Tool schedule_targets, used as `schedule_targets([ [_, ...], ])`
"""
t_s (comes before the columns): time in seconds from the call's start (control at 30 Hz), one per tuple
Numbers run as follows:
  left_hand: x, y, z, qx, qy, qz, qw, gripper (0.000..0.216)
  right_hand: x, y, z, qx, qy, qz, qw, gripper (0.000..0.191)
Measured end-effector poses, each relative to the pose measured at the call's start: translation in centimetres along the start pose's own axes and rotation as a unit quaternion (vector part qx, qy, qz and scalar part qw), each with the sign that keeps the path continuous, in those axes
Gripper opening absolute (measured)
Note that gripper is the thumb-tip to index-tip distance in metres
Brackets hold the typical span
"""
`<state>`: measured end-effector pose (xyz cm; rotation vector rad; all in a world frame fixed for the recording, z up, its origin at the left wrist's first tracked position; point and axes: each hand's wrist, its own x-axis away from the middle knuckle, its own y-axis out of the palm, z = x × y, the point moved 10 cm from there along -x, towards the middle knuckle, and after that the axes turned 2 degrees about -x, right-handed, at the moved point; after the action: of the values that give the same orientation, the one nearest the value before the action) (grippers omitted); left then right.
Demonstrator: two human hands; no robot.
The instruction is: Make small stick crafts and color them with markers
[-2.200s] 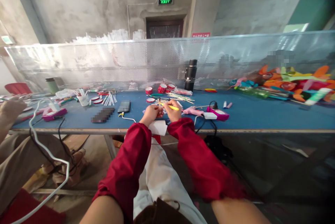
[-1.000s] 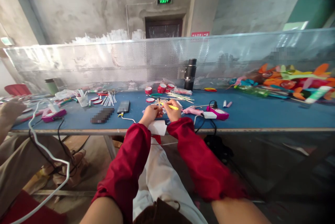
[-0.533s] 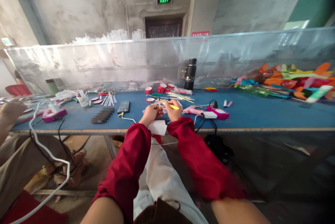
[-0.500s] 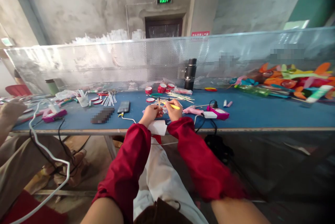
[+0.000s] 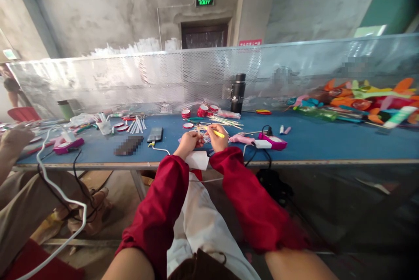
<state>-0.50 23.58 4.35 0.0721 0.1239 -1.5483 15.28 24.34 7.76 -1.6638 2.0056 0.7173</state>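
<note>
Over the blue table (image 5: 314, 140), near its front edge, my left hand (image 5: 190, 142) is closed around a short, thin upright stick (image 5: 198, 128) with a brownish upper part; its lower end is hidden by the fingers. My right hand (image 5: 218, 141) pinches a yellow pen-like tool (image 5: 219, 134), its front end pointing left toward the stick. Whether the two touch I cannot make out. Below my hands a white sheet or box (image 5: 198, 160) overhangs the table edge. Right of my right hand lies a pink glue gun (image 5: 241, 139).
Behind my hands are thin wooden sticks (image 5: 229, 121), red-edged round pieces (image 5: 203, 111) and a black bottle (image 5: 238, 93). A phone (image 5: 155, 134) with a cable lies left, a magenta power strip (image 5: 276, 141) right. Colourful parts (image 5: 363, 101) pile far right. A co-worker's hand (image 5: 16, 138) is far left.
Both hands stay in nearly the same place, still holding the stick and the yellow tool, which has tilted slightly. At the far left background, a person has come further into view.
</note>
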Motion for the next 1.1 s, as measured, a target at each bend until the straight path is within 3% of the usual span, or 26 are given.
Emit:
schedule_targets([
  [0.17, 0.0, 0.0, -0.2, 0.005, -0.006, 0.001, 1.000, 0.022, 0.3, 0.5, -0.7, -0.004, -0.019, -0.020, 1.000, 0.033],
  [0.4, 0.0, 0.1, -0.3, 0.001, -0.015, -0.002, 1.000, 0.024, 0.3, 0.0, -0.5, -0.006, -0.015, 0.000, 1.000, 0.037],
  [0.57, 0.2, 0.2, -0.1, -0.003, -0.014, -0.008, 1.000, 0.026, 0.1, -0.5, 0.0, -0.006, -0.021, 0.022, 1.000, 0.031],
  [1.1, -0.2, 0.5, -0.5, 0.011, -0.004, -0.022, 1.000, 0.018, 0.6, 0.5, -0.8, 0.027, -0.036, -0.027, 0.999, 0.031],
])
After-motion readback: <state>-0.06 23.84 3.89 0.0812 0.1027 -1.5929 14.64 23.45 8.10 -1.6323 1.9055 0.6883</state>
